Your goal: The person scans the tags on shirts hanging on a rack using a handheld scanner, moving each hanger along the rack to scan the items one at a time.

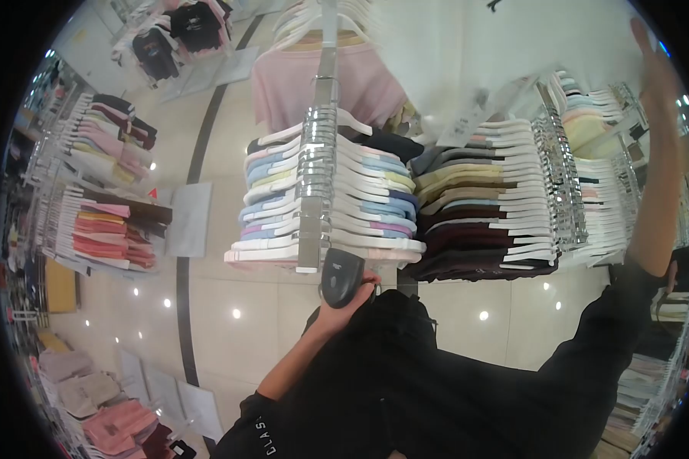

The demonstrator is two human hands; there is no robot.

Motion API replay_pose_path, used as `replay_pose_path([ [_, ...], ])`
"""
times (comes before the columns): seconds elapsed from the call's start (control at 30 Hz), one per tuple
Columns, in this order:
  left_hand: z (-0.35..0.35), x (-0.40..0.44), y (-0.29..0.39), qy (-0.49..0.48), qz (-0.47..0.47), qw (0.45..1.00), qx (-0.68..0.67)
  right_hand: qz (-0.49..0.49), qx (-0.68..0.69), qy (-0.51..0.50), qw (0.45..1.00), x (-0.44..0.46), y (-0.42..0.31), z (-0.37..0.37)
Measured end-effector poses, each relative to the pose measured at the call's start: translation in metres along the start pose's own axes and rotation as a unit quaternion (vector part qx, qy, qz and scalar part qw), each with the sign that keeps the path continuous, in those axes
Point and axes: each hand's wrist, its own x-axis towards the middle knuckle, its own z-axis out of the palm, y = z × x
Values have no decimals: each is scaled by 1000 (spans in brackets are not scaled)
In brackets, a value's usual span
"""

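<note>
My left hand (338, 312) is closed around a dark handheld scanner (342, 278), just below the front end of a metal rail (309, 233) of white hangers with pastel garments. At the upper right, my raised right hand (652, 63) is beside a large white garment (566, 38); its fingers are blurred and their grip is unclear. A white tag (458, 128) with small print hangs below the white garment, above the rack of darker clothes.
Darker garments (467, 237) hang on the rail to the right. A pink top (283, 80) hangs behind the middle rail. Racks of red and pink clothes (103, 233) stand at the left, folded pink clothes (119, 424) lie lower left, and tiled floor (237, 336) lies between.
</note>
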Motion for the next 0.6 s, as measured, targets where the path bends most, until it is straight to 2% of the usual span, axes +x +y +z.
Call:
replay_pose_path([
  [0.07, -4, 3, 2, -27, -21, 999, 35, 43, -123, 32, 991, 1, 19, -1],
  [0.1, -5, 5, 2, -30, -21, 999, 34, 43, -126, 34, 991, 1, 28, 2],
  [0.17, -7, 7, 2, -24, -10, 1000, -2, 111, 12, -87, 990, -3, 44, 10],
  [0.23, -11, 9, 3, -32, -1, 999, 0, 104, 12, -57, 993, -19, 38, 24],
  [0.3, -14, 10, 4, -39, 6, 999, 2, 40, -29, -85, 995, -17, 52, 33],
  [0.37, -16, 11, 6, -50, -9, 998, 25, 43, -16, -94, 995, -12, 61, 42],
  [0.43, -19, 13, 7, -55, -3, 998, 40, 38, -95, -59, 993, -9, 62, 50],
  [0.47, -20, 14, 7, -61, 3, 997, 56, 38, -95, -59, 993, -11, 63, 54],
  [0.53, -20, 15, 9, -56, 4, 997, 47, -28, -64, -23, 997, -17, 60, 66],
  [0.6, -20, 16, 11, -52, 5, 998, 39, -16, -85, -30, 996, -32, 52, 74],
])
